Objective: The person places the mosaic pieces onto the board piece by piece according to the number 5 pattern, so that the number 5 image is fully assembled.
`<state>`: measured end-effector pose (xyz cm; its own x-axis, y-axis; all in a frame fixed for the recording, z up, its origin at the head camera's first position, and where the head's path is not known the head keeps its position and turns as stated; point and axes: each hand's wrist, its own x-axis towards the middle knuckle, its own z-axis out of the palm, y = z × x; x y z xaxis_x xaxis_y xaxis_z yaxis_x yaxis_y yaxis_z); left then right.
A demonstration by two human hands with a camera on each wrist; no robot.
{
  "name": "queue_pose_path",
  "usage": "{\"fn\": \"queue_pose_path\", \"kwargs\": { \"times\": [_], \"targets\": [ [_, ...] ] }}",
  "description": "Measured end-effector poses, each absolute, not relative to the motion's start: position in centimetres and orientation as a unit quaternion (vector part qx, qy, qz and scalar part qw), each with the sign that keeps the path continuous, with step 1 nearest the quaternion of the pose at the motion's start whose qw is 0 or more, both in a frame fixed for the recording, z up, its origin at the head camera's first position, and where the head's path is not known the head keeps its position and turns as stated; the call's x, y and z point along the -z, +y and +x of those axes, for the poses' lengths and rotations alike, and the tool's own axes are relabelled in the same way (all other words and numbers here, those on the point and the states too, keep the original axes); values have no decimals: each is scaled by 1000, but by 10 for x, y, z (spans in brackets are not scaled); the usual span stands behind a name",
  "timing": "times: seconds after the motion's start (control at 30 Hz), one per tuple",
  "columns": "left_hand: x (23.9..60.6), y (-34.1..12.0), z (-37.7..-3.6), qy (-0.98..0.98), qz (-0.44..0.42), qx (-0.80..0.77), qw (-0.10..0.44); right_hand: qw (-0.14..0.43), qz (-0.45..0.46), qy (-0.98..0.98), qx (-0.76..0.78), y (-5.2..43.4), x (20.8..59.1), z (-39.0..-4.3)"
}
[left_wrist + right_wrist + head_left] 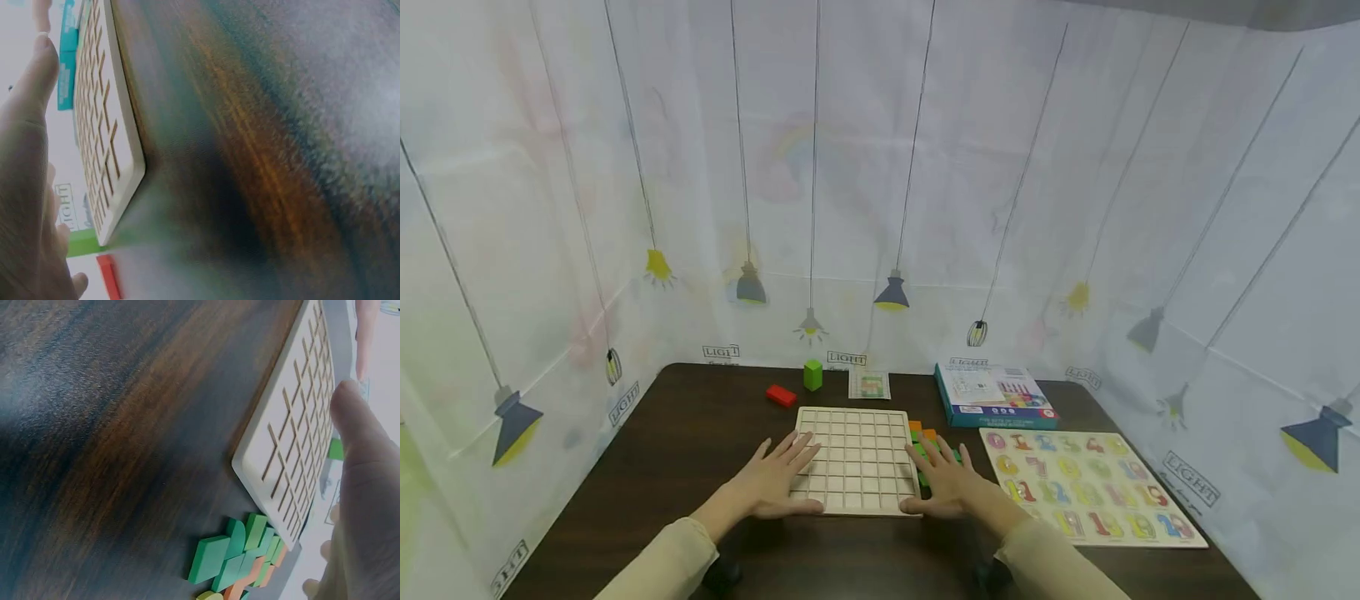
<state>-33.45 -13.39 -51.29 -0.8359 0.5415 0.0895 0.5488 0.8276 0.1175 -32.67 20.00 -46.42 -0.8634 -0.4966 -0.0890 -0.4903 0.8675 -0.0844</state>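
A pale wooden grid board (856, 458) lies flat on the dark table in front of the person. My left hand (775, 482) has its fingers spread over the board's left edge, thumb near the front left corner. At the opposite edge, my right hand (946, 483) spreads its fingers the same way, thumb by the front right corner. Neither hand grips anything. Beside the board, partly hidden by the right hand, sits a cluster of green and orange blocks (234, 550), with a yellow piece (210, 595) at its edge.
Behind the board lie a red block (781, 396), an upright green block (812, 375) and a small printed card (869, 385). A blue box (997, 397) stands at the back right. A number puzzle board (1093, 489) lies on the right. Printed white curtains (865, 167) surround the table.
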Motion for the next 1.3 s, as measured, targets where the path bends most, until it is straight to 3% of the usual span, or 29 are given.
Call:
{"fn": "queue_pose_path", "kwargs": {
  "times": [0.6, 0.9, 1.3],
  "targets": [
    [523, -134, -334, -953, -268, 108, 90, 18, -281, 955, 96, 199, 468, -339],
    [554, -141, -336, -971, -135, 199, 5, -28, -263, 947, 185, 203, 477, -359],
    [563, -144, -342, -968, -139, 206, -21, -89, -220, 940, 246, 219, 493, -394]
  ]
}}
